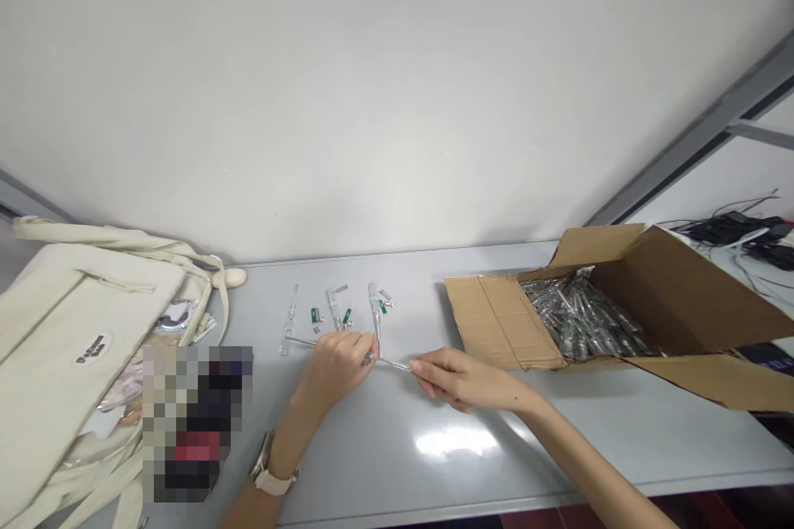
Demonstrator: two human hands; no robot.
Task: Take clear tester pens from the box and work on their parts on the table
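Between my two hands runs a voltage tester screwdriver [392, 363] with a thin metal shaft. My left hand [338, 368] is closed in a fist around its clear handle end, most of which is hidden. The fingers of my right hand [459, 380] pinch the far end of the shaft. Just beyond my left hand lie taken-apart testers: a clear handle [289, 322] at the left and another clear handle [374, 302] at the right. Beside them are small green circuit boards [315, 315], a spring [341, 289] and tiny metal bits.
At the right an open cardboard box [490, 318] holds many clear-handled testers [576, 318]. A cream bag [55, 347] and a blurred-out dark item [198, 430] are on the left. Black cables [738, 231] lie behind the box. A white wall [397, 99] backs the grey table [372, 463].
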